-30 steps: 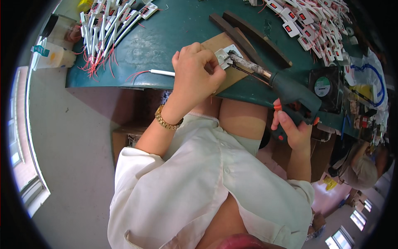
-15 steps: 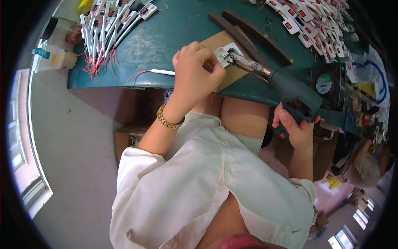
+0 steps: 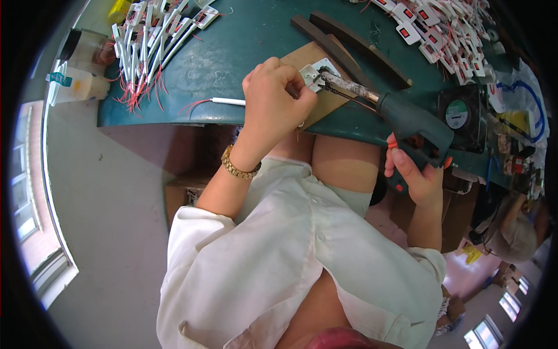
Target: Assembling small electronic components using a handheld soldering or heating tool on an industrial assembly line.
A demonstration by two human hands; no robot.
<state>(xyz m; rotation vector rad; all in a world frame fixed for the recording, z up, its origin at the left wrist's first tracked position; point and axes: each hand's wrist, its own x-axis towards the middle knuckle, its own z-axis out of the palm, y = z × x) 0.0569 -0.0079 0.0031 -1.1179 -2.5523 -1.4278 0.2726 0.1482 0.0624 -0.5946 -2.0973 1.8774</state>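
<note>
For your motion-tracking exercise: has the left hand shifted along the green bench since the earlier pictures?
No. The left hand stays at the small white part on the brown board, as before, against the green bench. The soldering gun's tip also stays there.

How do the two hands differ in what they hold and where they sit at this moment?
The left hand is fisted over the green bench, pinching a small white part on a brown pad; the right hand hangs below the bench edge, gripping the soldering gun handle. The left wrist wears a gold watch; the right shows none. Both are bare.
</note>
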